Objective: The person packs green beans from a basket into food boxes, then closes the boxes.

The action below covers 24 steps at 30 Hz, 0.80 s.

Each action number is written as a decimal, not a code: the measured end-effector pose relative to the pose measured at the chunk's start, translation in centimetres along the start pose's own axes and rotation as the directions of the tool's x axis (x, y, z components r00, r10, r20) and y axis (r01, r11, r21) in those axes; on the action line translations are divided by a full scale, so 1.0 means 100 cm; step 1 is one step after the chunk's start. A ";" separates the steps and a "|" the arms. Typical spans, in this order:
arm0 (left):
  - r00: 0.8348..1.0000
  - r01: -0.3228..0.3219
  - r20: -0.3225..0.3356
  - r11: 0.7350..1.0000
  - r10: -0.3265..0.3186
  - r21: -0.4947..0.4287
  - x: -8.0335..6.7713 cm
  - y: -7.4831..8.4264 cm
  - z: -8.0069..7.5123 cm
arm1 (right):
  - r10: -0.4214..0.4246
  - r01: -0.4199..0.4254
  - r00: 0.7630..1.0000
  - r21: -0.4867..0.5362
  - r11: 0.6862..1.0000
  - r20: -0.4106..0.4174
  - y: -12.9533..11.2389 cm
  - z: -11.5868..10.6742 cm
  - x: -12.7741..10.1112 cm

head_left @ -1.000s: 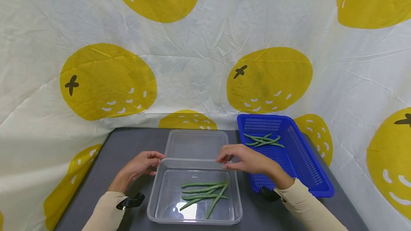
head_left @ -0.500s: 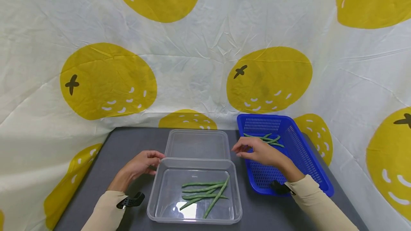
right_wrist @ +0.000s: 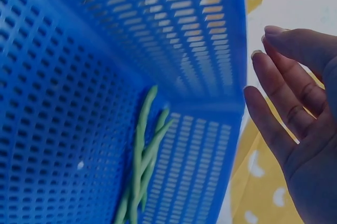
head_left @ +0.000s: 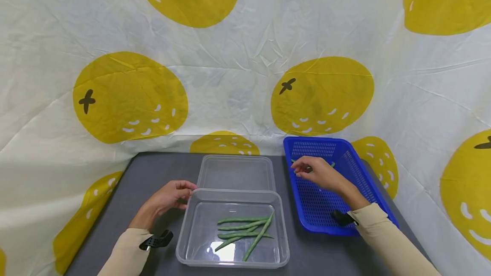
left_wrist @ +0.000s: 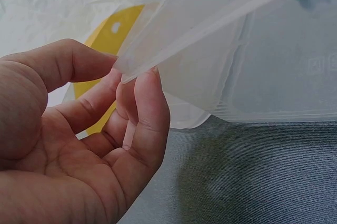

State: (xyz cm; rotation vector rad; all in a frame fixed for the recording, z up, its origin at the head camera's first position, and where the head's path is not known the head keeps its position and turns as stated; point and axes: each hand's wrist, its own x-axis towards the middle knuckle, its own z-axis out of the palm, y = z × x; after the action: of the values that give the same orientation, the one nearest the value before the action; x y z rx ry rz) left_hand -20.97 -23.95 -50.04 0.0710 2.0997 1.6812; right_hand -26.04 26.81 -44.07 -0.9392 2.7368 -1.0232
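Observation:
A clear plastic container [head_left: 182,237] stands on the grey table near me, with several green beans [head_left: 243,231] in it. My left hand [head_left: 172,195] holds its far left corner; in the left wrist view the rim [left_wrist: 253,50] lies between thumb and curled fingers of the left hand [left_wrist: 131,84]. My right hand [head_left: 311,170] hovers over the far end of the blue basket [head_left: 345,191], fingers relaxed and holding nothing. In the right wrist view the right hand [right_wrist: 284,108] is beside the basket wall [right_wrist: 63,77], and a few green beans [right_wrist: 142,171] lie on the basket floor.
A clear lid [head_left: 235,173] lies flat just behind the container. A white cloth with yellow fruit prints [head_left: 126,97] hangs close behind and beside the grey table [head_left: 153,169]. Black wrist mounts [head_left: 155,240] sit on both sleeves.
My right hand has left the container's far right rim and moved right and away, to above the beans in the blue basket. The left hand and container have stayed put.

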 end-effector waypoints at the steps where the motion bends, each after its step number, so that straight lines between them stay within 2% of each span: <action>1: 1.000 -0.001 0.001 1.000 0.001 -0.001 0.000 0.000 0.000 | 0.008 -0.008 1.000 0.001 1.000 -0.005 0.003 -0.001 0.000; 12: 1.000 -0.007 0.005 1.000 0.007 -0.001 -0.002 0.001 0.000 | 0.093 -0.093 0.996 0.018 0.996 0.004 0.039 -0.008 -0.003; 24: 1.000 0.001 0.005 1.000 -0.001 0.004 -0.001 -0.002 -0.001 | 0.131 -0.133 0.991 0.066 0.989 0.029 0.073 -0.013 -0.006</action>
State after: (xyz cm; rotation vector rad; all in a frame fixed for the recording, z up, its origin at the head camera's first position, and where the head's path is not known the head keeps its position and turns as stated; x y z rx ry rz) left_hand -20.89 -24.08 -50.16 0.0749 2.0992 1.6752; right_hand -29.71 32.22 -47.65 -0.7445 2.6839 -1.0655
